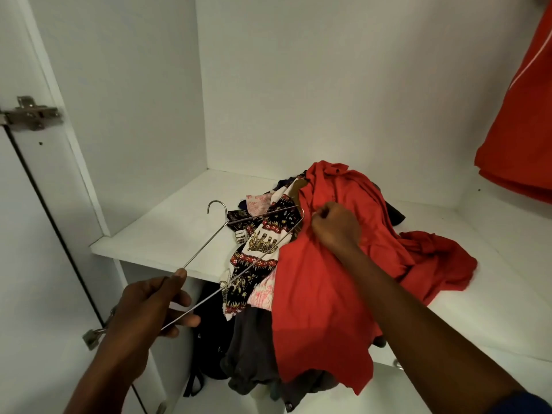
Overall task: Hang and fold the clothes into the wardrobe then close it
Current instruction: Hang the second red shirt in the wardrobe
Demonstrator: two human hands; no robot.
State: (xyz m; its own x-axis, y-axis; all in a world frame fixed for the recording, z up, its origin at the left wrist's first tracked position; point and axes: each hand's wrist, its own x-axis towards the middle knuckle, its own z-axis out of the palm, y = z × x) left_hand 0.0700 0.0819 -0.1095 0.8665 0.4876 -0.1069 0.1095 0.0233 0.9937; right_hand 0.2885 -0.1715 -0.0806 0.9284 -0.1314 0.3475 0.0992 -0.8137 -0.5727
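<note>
A heap of clothes lies on the white wardrobe shelf [167, 234] and spills over its front edge. On top is a red shirt [316, 294]. My right hand [334, 225] pinches the red shirt near its collar. My left hand [152, 300] holds one end of a thin metal wire hanger [209, 249]; the hanger's far end reaches the red shirt next to my right hand. Under the shirt lie a patterned elephant-print cloth [263, 246] and a dark grey garment [251, 348].
A red garment [519, 115] hangs at the upper right inside the wardrobe. The open door with a metal hinge [33, 113] stands at the left. A black bag [209, 333] sits in the compartment below the shelf.
</note>
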